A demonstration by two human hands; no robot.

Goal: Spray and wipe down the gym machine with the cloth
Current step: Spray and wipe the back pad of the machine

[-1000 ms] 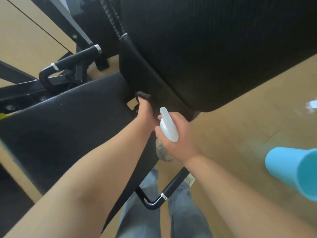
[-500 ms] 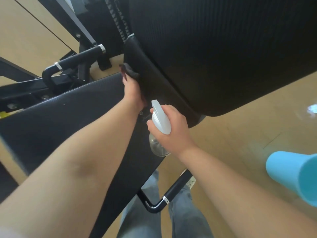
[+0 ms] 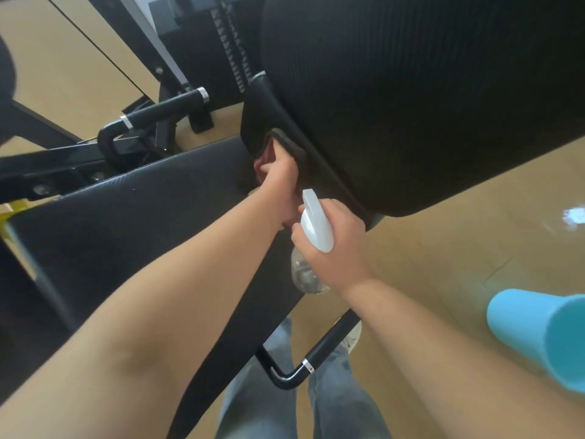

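- The left hand (image 3: pixel 278 177) grips the dark cloth (image 3: pixel 286 144), pressed to the left side edge of the back pad (image 3: pixel 411 106), just above the seat pad (image 3: pixel 142 217).
- The right hand (image 3: pixel 332 248), just nearer, grips the spray bottle (image 3: pixel 316 229): white head, clear body.
- Open wooden floor (image 3: pixel 443 264) lies right.

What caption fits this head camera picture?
Left hand presses dark cloth to black padded gym machine; right hand holds white-topped clear spray bottle.
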